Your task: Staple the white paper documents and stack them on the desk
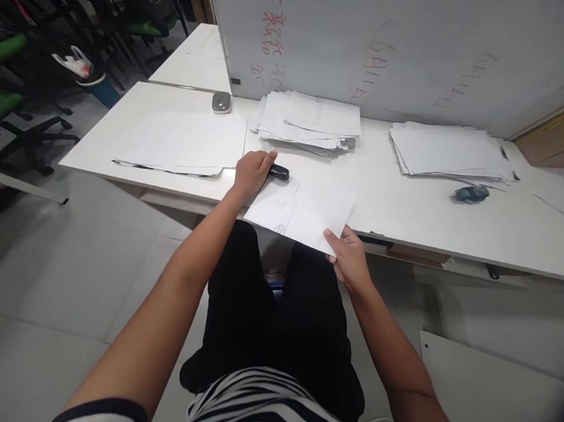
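Observation:
My left hand (252, 173) is closed over a black stapler (279, 171) at the upper left corner of a small set of white sheets (301, 209). These sheets lie at the white table's front edge (405, 234) and hang slightly over it. My right hand (349, 256) pinches their lower right corner from below the table edge. I am seated, with my black-trousered legs under the table.
Flat sheets (185, 143) lie at the left. A messy paper stack (309, 122) sits at the back centre, another stack (450, 152) at the right. A grey device (221, 102) and a blue-grey stapler (471, 193) rest on the table. A whiteboard (392, 46) stands behind. Office chairs stand far left.

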### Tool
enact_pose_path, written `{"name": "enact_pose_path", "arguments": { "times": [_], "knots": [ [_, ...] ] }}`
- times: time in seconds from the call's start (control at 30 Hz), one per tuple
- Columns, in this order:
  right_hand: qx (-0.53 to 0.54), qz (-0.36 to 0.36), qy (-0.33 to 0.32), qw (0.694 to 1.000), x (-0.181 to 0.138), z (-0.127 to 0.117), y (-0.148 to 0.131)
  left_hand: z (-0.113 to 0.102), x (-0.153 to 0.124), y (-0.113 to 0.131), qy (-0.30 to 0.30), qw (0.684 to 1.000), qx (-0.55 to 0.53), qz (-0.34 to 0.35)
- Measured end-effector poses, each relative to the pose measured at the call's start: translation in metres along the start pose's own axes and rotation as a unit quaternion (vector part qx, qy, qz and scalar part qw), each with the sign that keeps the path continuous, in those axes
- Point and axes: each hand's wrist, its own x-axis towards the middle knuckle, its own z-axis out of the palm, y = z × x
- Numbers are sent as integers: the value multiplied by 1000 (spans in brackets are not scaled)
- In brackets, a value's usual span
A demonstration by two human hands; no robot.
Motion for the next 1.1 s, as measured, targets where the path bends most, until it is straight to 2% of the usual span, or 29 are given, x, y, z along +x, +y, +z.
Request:
{"name": "enact_pose_path", "arguments": {
  "times": [0.37, 0.53, 0.73, 0.93, 1.1],
  "knots": [
    [-8, -9, -11, 1000, -1, 2, 3, -3, -1, 8, 8, 1000, -2, -16],
    [-18, -5, -7, 1000, -1, 3, 0, -2, 3, 13, -38, 998, 22, -42],
    [-53, -33, -2, 998, 0, 0, 4, 3, 4, 15, -68, 995, 48, -50],
    [-64, -26, 10, 998, 8, -4, 2, 2, -2, 11, -13, 1000, 6, -23],
    [-184, -63, -2, 981, -2, -32, -28, 1, -4, 6, 11, 999, -16, -35]
  ]
}}
